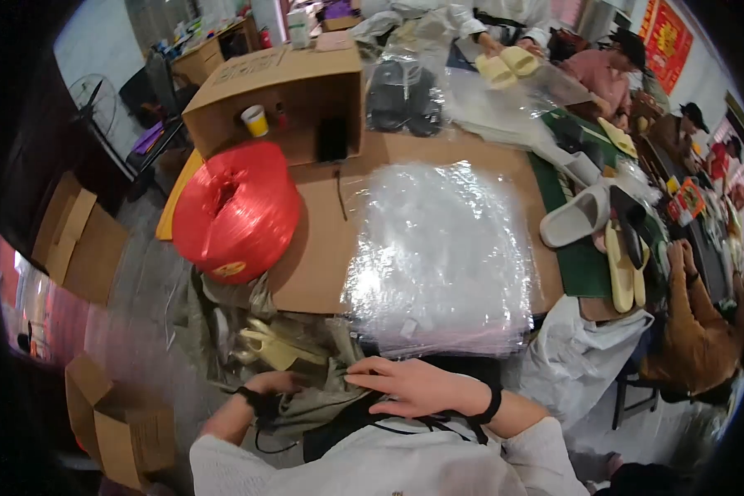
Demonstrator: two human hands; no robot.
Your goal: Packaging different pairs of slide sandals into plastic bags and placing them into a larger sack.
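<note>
My left hand [279, 383] is at the edge of an olive-green sack [326, 399], low in front of me. Its fingers are blurred and partly hidden, so its grip is unclear. Over the same sack, my right hand [412, 387] is open, fingers stretched to the left and thumb apart. Just beyond my left hand, pale yellow slippers [279, 347] in clear plastic show in the sack's mouth. A thick stack of clear plastic bags [438, 256] lies on the table ahead, its near edge beyond my right hand.
A big red roll of plastic twine [238, 211] stands at the table's left, before an open cardboard box [277, 78]. Bagged black slippers [403, 97] lie behind. Loose slippers [577, 217] crowd the right side, above a white sack [579, 355]. Other people work at the far right.
</note>
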